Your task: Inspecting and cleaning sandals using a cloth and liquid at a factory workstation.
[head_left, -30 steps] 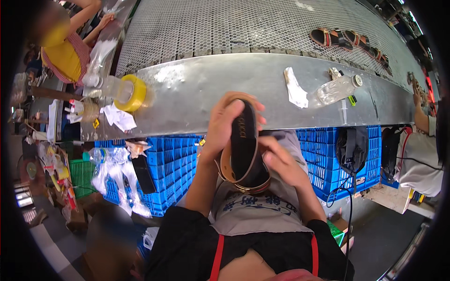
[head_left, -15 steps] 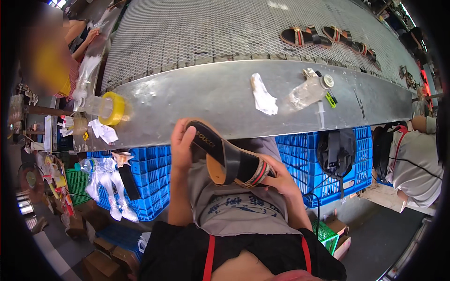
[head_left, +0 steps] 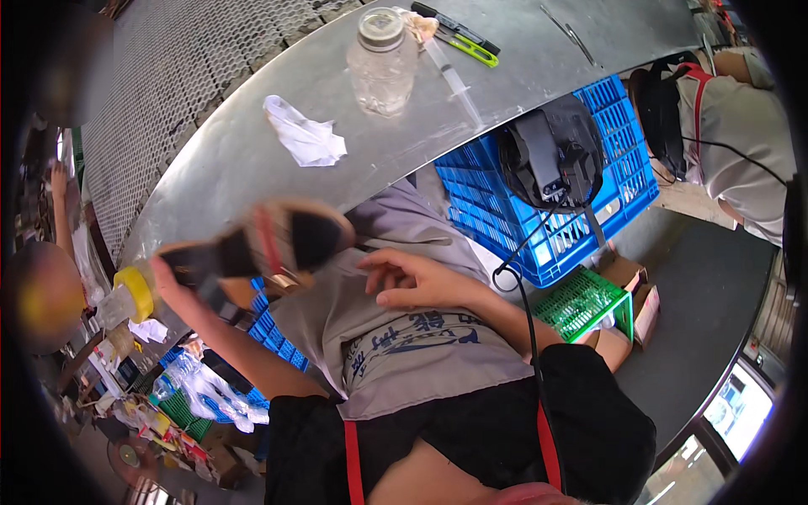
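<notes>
A black strap sandal [head_left: 324,236] with a striped band is held out at the left, smeared by motion. My left hand [head_left: 174,284] grips it by one end, and the sandal partly hides the fingers. My right hand [head_left: 408,278] is empty in front of the grey apron [head_left: 404,362], fingers apart and slightly bent. Beyond the hands, on the metal bench edge [head_left: 227,185], lie a crumpled white cloth [head_left: 303,135] and a clear jar [head_left: 383,71] with a lid.
A syringe [head_left: 452,77], a green cutter [head_left: 471,50] and a black pen lie past the jar. Under the bench is a blue crate [head_left: 480,219] with a black bag [head_left: 551,156]. A tape roll [head_left: 135,295] is at left. Another person [head_left: 732,143] sits at right.
My right hand has let go of the sandal. My left hand has carried it leftward and turned it. The whole view has swung round, so the bench now slants.
</notes>
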Tool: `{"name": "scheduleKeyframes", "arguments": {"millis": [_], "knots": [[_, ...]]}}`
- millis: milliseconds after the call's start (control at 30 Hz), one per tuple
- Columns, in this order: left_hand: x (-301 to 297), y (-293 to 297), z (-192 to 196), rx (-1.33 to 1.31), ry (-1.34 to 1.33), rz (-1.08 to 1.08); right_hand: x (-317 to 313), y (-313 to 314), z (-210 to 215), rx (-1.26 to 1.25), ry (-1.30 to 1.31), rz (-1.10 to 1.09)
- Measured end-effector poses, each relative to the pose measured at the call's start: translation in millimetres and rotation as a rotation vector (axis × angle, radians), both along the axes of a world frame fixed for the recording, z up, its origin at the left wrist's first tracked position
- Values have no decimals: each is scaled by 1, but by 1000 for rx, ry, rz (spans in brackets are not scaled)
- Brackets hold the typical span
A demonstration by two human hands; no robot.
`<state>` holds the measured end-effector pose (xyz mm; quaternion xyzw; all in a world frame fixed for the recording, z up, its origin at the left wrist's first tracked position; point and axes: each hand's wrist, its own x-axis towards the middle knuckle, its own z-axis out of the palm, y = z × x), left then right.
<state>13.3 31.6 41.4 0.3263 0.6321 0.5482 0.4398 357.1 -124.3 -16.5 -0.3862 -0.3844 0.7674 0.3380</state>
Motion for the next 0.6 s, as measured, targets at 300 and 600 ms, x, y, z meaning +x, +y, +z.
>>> {"name": "scheduleKeyframes", "arguments": {"millis": [300,600], "knots": [[49,10,-25,195,372,-132,-13,-6,-30,3,-118,17],[84,-24,-46,305,1409,-428,-12,-31,-15,232,-319,-65]]}}
